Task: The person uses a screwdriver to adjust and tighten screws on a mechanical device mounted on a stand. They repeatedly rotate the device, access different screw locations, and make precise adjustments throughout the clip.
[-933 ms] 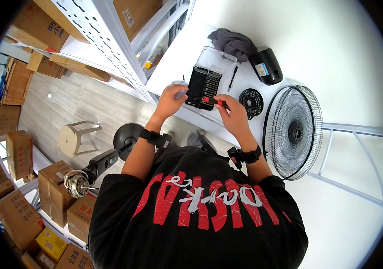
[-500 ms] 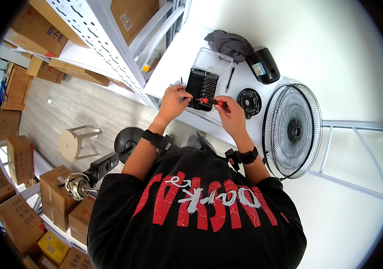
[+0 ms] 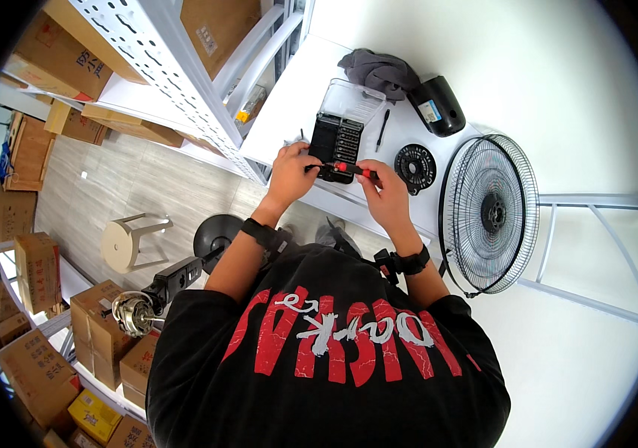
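A red and black screwdriver (image 3: pixel 352 170) lies crosswise between my two hands, over the near edge of a bit case. My right hand (image 3: pixel 386 193) grips its handle with fingers and thumb. With closed fingertips my left hand (image 3: pixel 289 178) pinches the dark, thin front end; whether a separate bit sits there is too small to tell. The black bit case (image 3: pixel 350 137) stands open just beyond, its clear lid (image 3: pixel 354 101) folded back and rows of bits along its right side. My hands partly hide its near end.
On the white table (image 3: pixel 282 101) are a slim black tool (image 3: pixel 383 130), a round black slotted cover (image 3: pixel 414 169), a black housing (image 3: pixel 438 108) and a grey cloth (image 3: pixel 379 73). A fan grille (image 3: pixel 491 215) stands at right. Shelving (image 3: pixel 162 67) rises left; a stool (image 3: pixel 121 245) and motor unit (image 3: pixel 136 312) are lower left.
My hands and the screwdriver hold nearly the same pose, with only slight finger movement at the front end. The surroundings shift slightly in the view.
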The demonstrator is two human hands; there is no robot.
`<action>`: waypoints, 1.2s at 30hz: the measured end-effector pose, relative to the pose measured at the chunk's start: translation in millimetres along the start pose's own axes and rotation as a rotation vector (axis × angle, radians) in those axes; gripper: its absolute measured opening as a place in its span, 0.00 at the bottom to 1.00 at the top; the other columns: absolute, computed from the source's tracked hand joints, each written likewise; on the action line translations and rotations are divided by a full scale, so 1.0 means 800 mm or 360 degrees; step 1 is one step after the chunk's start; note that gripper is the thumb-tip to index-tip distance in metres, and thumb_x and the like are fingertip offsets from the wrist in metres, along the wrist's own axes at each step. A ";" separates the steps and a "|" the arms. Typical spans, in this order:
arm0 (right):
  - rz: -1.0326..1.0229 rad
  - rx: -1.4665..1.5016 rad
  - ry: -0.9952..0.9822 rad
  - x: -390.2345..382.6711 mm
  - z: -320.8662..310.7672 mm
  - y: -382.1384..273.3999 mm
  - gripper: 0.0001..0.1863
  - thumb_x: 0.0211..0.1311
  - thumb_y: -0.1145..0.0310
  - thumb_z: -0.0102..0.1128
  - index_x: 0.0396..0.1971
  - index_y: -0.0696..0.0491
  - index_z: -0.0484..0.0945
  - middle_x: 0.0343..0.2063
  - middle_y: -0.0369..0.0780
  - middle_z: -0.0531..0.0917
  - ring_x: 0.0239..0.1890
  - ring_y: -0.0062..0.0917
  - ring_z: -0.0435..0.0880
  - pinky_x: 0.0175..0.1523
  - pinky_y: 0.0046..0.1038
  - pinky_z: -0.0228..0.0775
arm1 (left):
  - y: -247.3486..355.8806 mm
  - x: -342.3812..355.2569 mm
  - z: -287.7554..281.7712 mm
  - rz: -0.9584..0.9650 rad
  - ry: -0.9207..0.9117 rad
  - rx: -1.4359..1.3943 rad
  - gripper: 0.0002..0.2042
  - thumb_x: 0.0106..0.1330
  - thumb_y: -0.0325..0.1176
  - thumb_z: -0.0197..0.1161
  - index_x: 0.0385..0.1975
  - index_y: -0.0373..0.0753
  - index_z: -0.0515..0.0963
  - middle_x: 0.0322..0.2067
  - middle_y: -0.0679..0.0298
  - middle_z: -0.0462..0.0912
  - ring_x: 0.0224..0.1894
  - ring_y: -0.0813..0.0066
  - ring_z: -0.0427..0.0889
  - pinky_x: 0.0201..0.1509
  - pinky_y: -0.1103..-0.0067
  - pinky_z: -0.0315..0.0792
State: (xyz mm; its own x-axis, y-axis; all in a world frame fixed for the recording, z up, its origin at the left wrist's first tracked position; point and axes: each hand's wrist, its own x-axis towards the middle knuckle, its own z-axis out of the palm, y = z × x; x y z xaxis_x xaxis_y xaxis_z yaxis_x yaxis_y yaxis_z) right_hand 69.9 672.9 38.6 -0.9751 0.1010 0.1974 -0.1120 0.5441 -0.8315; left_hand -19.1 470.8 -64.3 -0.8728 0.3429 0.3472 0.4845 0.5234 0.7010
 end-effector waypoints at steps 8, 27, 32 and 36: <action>0.0011 0.0149 0.0029 -0.001 0.001 -0.006 0.12 0.66 0.79 0.62 0.48 0.59 0.78 0.42 0.41 0.84 0.40 0.21 0.85 0.49 0.23 0.79 | 0.011 0.004 0.006 -0.0117 0.0088 0.0026 0.07 0.49 0.31 0.75 0.29 0.41 0.88 0.46 0.57 0.83 0.50 0.53 0.78 0.54 0.64 0.73; 0.0035 0.0046 0.0035 -0.004 -0.002 -0.010 0.12 0.64 0.78 0.64 0.47 0.58 0.79 0.42 0.41 0.84 0.40 0.23 0.86 0.48 0.24 0.81 | -0.004 0.012 -0.011 0.0064 -0.0011 -0.0096 0.07 0.53 0.25 0.68 0.32 0.38 0.87 0.42 0.55 0.84 0.44 0.51 0.81 0.49 0.64 0.76; -0.0086 0.0062 0.0056 -0.002 0.008 -0.007 0.12 0.62 0.75 0.64 0.46 0.57 0.79 0.41 0.45 0.84 0.38 0.34 0.85 0.43 0.30 0.80 | -0.005 0.012 -0.018 0.0058 -0.0028 -0.0209 0.08 0.54 0.24 0.68 0.35 0.36 0.86 0.42 0.55 0.83 0.44 0.52 0.82 0.49 0.66 0.77; -0.0087 0.0004 0.0007 0.000 0.010 -0.013 0.12 0.62 0.76 0.64 0.45 0.58 0.79 0.41 0.45 0.84 0.38 0.35 0.85 0.44 0.31 0.80 | -0.004 0.009 -0.018 0.0023 -0.0031 -0.0257 0.08 0.55 0.23 0.67 0.36 0.35 0.85 0.41 0.55 0.83 0.44 0.53 0.82 0.49 0.67 0.77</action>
State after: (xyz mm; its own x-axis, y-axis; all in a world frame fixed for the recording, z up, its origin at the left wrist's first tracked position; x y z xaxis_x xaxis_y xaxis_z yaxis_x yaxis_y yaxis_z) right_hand 69.5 660.7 43.2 -0.9667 0.0749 0.2446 -0.1654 0.5467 -0.8209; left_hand -28.2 460.6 -55.5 -0.8637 0.3654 0.3472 0.4800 0.3864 0.7876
